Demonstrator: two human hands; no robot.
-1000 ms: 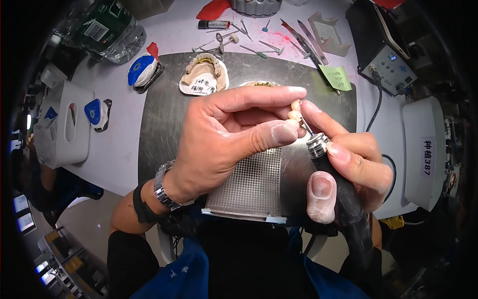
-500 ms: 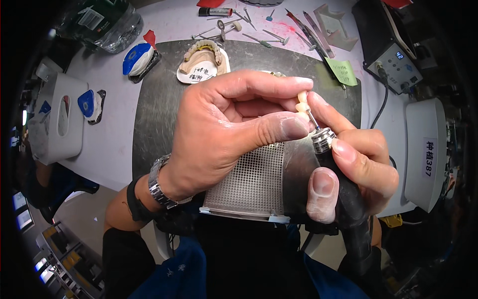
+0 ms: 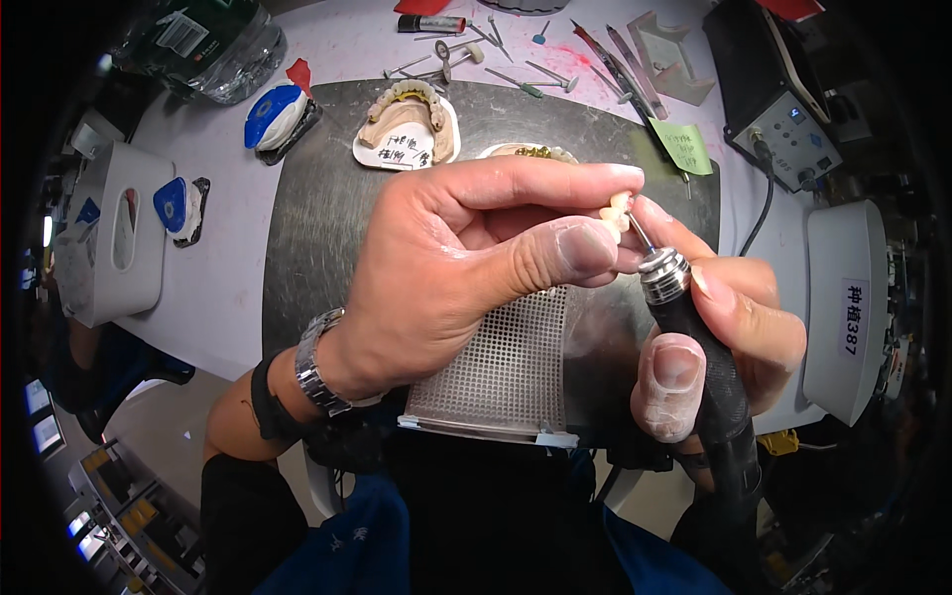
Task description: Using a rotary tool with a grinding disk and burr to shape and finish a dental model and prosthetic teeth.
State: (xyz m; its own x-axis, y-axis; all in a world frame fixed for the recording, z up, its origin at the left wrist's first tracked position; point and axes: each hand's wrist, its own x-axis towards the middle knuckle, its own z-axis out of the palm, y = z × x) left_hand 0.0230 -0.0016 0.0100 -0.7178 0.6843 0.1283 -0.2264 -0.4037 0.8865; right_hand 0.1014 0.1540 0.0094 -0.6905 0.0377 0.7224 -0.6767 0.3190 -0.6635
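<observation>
Between its thumb and fingertips, my left hand (image 3: 466, 258) pinches a small tooth-coloured dental bridge (image 3: 616, 216). My right hand (image 3: 744, 317) is wrapped round a black rotary handpiece (image 3: 706, 372) with a ridged metal collar. The handpiece's thin bur (image 3: 643, 232) points up and left, its tip at the bridge; whether they touch is hard to tell. My right fingertips lie close against the left ones. Below the hands is a perforated metal grille (image 3: 496, 362). A dental model (image 3: 405, 124) with a row of teeth lies beyond, and a second model (image 3: 531, 154) is partly hidden by my left hand.
Loose burs and polishing tips (image 3: 451, 61) lie at the back, beside brushes and tweezers (image 3: 625, 69). A control box (image 3: 783, 129) with a cable stands back right, a white bin (image 3: 848, 307) at right. Two blue-and-white pieces (image 3: 275, 117), a white container (image 3: 124, 228) and a large bottle (image 3: 203, 50) are left.
Both hands have shifted slightly right, with the bridge and handpiece. The bridge is tilted differently, and more of the second model shows behind my left hand.
</observation>
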